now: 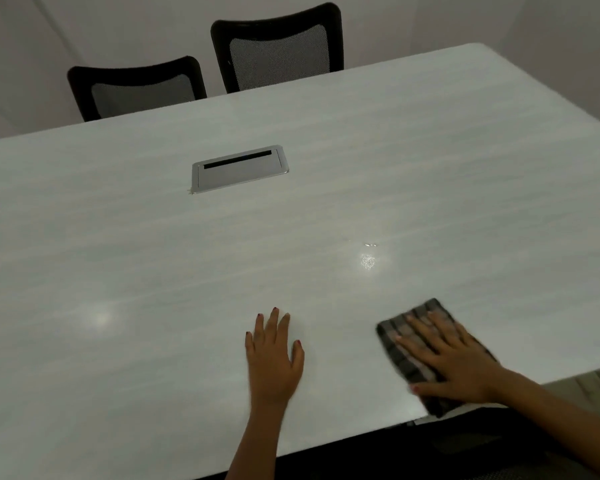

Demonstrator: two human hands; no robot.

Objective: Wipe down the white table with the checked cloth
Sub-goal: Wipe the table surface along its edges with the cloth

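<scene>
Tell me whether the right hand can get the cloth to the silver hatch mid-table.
Probably yes, with a lean. The right hand presses the checked cloth at the near edge of the white table; only bare tabletop lies between it and the hatch, and the left hand rests clear of that path.

Single wide-angle view, worn on the head, facing forward and steeply down over the desk (291, 237) from its near edge. Close above the left hand (274, 362) and right hand (454, 365). Far edge and chairs (278, 53) along the top.
</scene>
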